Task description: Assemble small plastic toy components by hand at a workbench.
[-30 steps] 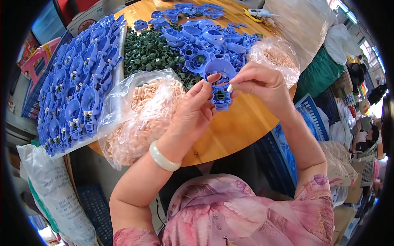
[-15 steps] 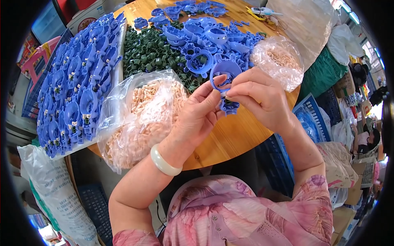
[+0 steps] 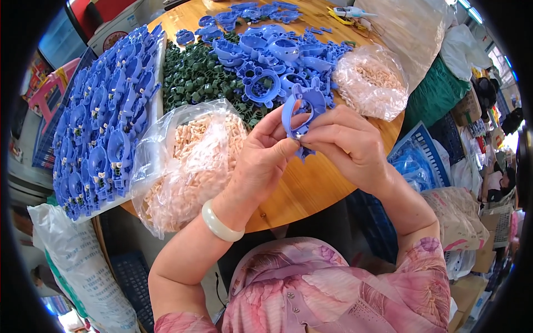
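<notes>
Both hands meet over the near part of the round wooden table. My left hand (image 3: 270,141) grips a blue plastic part with a round ring (image 3: 287,115), tilted so the ring shows partly edge-on. Fingers of my right hand (image 3: 347,141) are pinched at the lower end of the ring; a small pale spot shows between the fingertips, too small to name. Beyond the hands lies a heap of loose blue plastic parts (image 3: 283,50). Left of it is a pile of dark green plastic pieces (image 3: 194,75). A clear bag (image 3: 191,161) of small peach-coloured pieces stands beside my left forearm.
A white board (image 3: 161,72) at the left carries rows of blue assemblies (image 3: 97,119). A second clear bag of peach pieces (image 3: 375,77) sits at the table's right. A pale tool with a yellow part (image 3: 351,13) lies at the back. Sacks (image 3: 80,261) and crates flank the table.
The blue part has been turned and tilted, so its ring now faces more sideways. Both hands stay close together on it; the view has shifted slightly.
</notes>
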`<action>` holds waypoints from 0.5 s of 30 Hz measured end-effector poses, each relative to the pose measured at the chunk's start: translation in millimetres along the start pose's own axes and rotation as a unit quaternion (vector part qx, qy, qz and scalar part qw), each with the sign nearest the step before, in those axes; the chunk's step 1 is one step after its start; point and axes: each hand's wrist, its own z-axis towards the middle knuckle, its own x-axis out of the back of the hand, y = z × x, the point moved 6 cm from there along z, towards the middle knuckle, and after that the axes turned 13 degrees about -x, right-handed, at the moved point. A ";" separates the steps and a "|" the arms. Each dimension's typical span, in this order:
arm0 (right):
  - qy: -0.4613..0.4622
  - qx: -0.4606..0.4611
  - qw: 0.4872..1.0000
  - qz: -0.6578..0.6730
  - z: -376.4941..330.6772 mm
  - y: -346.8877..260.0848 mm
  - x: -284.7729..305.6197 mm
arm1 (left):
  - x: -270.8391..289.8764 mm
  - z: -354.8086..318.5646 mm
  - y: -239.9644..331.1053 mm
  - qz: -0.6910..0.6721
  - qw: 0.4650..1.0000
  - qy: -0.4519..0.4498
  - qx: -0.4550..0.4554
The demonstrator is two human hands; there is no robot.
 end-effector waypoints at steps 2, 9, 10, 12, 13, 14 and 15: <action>-0.023 -0.120 0.992 0.036 -2.3 6.3 1.4 | -0.5 -1.9 1.3 0.022 1.000 -0.004 -0.006; -0.024 -0.225 0.961 0.160 -13.2 16.6 -1.4 | -4.4 -2.7 1.8 0.041 0.999 -0.020 -0.029; -0.013 -0.201 0.968 0.148 -12.6 14.9 0.0 | -3.9 -3.1 1.7 0.042 0.999 -0.020 -0.028; -0.001 -0.178 0.975 0.137 -12.9 13.3 -0.3 | -4.0 -3.9 2.5 0.051 0.998 -0.026 -0.038; 0.019 -0.168 0.978 0.126 -13.2 12.3 -0.1 | -4.5 -4.4 2.6 0.051 0.998 -0.025 -0.037; 0.039 -0.157 0.980 0.115 -13.6 11.0 0.8 | -6.2 -4.6 4.7 0.073 0.996 -0.032 -0.052; 0.040 -0.158 0.980 0.114 -14.4 8.9 0.9 | -7.9 -4.2 6.8 0.094 0.993 -0.040 -0.066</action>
